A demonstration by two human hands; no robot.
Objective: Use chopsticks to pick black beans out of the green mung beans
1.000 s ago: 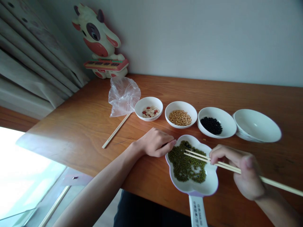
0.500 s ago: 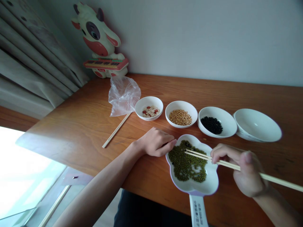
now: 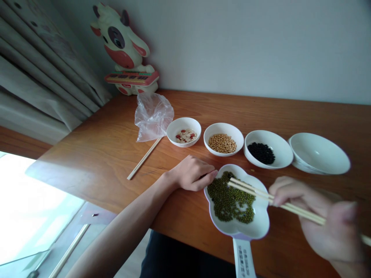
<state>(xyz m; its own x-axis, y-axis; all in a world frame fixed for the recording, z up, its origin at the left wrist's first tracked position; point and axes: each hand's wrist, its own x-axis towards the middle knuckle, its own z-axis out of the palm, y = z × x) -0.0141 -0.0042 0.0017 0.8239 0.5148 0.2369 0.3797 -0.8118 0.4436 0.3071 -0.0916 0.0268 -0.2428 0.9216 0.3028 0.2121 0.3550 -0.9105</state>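
Observation:
A white, flower-shaped bowl with a lilac rim and a long handle sits at the table's front edge. Green mung beans cover much of its bottom, with a few dark beans among them. My left hand is closed at the bowl's left rim, its thumb and curled fingers on the edge. In my right hand, blurred by motion, is a pair of wooden chopsticks. Their tips are over the mung beans at the upper left; whether they pinch a bean I cannot tell.
Behind stand white bowls in a row: one with pale and red flat seeds, one with soybeans, one with black beans, and an empty one. Spare chopsticks, a plastic bag and a cow toy are left.
My right hand has moved right and closer to me, and the chopstick tips have shifted up slightly over the mung beans. My left hand stays at the rim.

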